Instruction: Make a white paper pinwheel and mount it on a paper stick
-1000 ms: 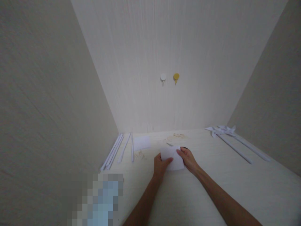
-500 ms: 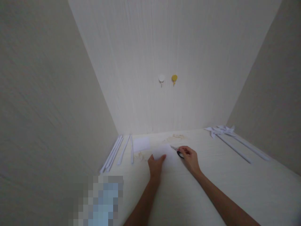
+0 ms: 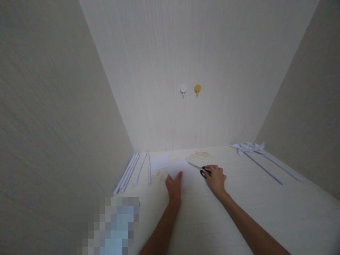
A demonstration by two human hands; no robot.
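Observation:
A white sheet of paper (image 3: 188, 173) is pinched in my left hand (image 3: 174, 187), its thumb lying over the sheet. Close to the paper's right side, a pair of scissors (image 3: 195, 165) with black handles lies low over the tabletop, blades pointing up and left. The fingers of my right hand (image 3: 216, 180) are closed at the scissors' handles and partly hide them. Behind my left hand, a second white sheet (image 3: 159, 162) lies flat.
Rolled white paper sticks (image 3: 126, 173) lie along the left side. On the right are folded paper pinwheels (image 3: 248, 148) with sticks (image 3: 264, 167). A white hook (image 3: 183, 89) and a yellow hook (image 3: 197, 88) are on the wall. A pixelated area covers the lower left.
The scissors have turned flatter, their blades and handles now more visible. My right hand has moved slightly over the handles. My left hand and its paper have shifted slightly left.

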